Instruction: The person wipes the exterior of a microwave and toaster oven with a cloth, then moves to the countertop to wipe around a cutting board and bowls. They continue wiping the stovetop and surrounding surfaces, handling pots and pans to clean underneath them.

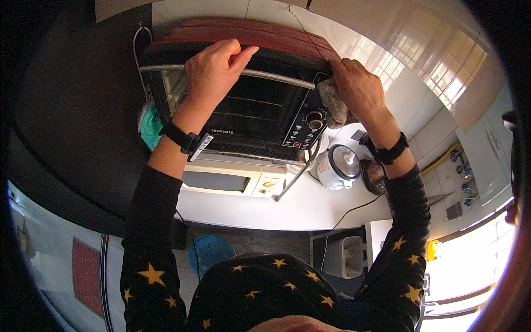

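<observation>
A black-fronted toaster oven (249, 108) with a dark red top (249, 35) stands before me. Its glass door and metal handle (286, 79) face me. My left hand (213, 70) is at the upper front edge, over the handle, fingers curled and thumb pointing right. Those fingertips are hidden, so its grip does not show. At the oven's upper right corner is my right hand (359, 87), fingers bent down. A grey cloth (333, 103) hangs from under this hand, beside the control knobs (315, 120).
Below the oven, a cream microwave (224, 178) sits on the white counter (298, 211). A metal rack leg (296, 180) stands beside a rice cooker (338, 166). Black cables (352, 213) hang over the counter edge. A grey bin (351, 257) and blue round stool (211, 253) are lower down.
</observation>
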The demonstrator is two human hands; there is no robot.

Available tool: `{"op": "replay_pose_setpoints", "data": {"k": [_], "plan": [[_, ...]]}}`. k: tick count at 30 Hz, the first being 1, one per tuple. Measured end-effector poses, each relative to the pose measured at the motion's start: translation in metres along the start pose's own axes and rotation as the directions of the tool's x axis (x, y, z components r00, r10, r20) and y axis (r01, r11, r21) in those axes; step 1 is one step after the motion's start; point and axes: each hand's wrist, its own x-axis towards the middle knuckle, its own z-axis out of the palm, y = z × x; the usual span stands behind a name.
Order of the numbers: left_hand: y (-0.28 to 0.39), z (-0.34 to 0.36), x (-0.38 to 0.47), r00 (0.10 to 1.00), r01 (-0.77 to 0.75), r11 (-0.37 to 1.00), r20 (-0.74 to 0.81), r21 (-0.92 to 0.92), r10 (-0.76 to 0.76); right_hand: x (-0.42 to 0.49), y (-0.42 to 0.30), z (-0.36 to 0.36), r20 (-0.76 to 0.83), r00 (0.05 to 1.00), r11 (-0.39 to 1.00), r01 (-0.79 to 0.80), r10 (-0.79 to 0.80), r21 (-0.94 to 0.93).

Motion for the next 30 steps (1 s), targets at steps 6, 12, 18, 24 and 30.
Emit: {"op": "replay_pose_setpoints", "data": {"k": [6,12,18,24,30], "plan": [[-0.001,0.0,-0.001,1.0,0.011,1.0,0.008,0.023,-0.011,-0.015,-0.004,-0.001,-0.007,0.998,0.998,-0.069,0.069,0.006],[-0.002,0.002,-0.002,1.0,-0.004,0.999,-0.003,0.033,0.004,-0.038,-0.018,0.007,0.007,0.919,0.827,-0.357,0.394,0.435],[0.0,0.0,-0.001,1.0,-0.012,0.999,0.0,0.034,0.012,-0.044,-0.036,0.005,-0.092,0.861,0.655,-0.308,0.501,0.69],[0.001,-0.003,0.0,1.0,-0.011,0.998,0.019,0.062,0.01,-0.05,-0.067,0.01,-0.306,0.837,0.797,-0.229,0.454,0.559],[0.003,-0.004,0.001,0.999,0.014,0.999,0.04,0.04,-0.016,-0.038,-0.08,0.019,-0.282,0.827,0.752,-0.232,0.486,0.617]]}}
